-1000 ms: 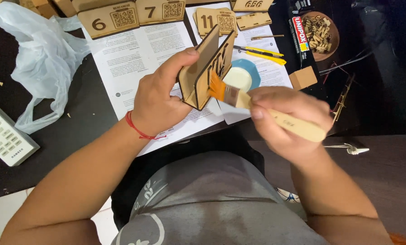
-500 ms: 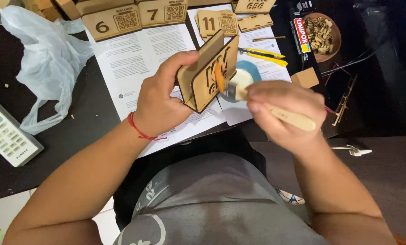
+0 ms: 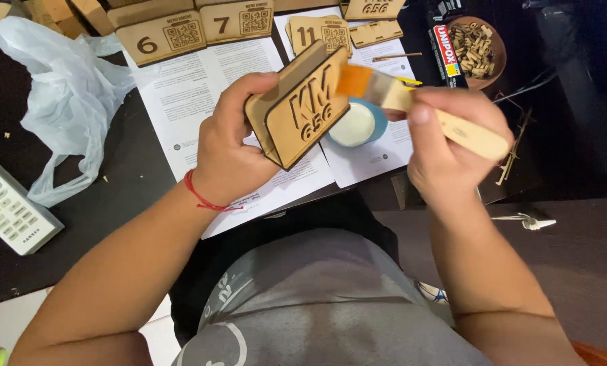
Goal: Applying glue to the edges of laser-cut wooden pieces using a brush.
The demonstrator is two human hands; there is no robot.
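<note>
The left hand point(image 3: 239, 146) grips a small folded plywood stand with cut-out lettering on its face point(image 3: 300, 108), fingers wrapped over the top edge and thumb pressed against the near side. The stand is held tilted in the air above white printed paper sheets point(image 3: 202, 88). The right hand point(image 3: 446, 146) closes all its fingers around the pale wooden handle of a flat orange-bristled brush point(image 3: 412, 105), whose bristles sit at the stand's upper right corner. Just right of the stand, on the sheets, rests a small blue dish of white paste point(image 3: 356, 123). Beyond the stand lie several numbered plywood plates point(image 3: 195, 27), flat and apparently unassembled. Judgement: coating of this piece is under way; the lettered face shows no visible wet film, so much remains.
</note>
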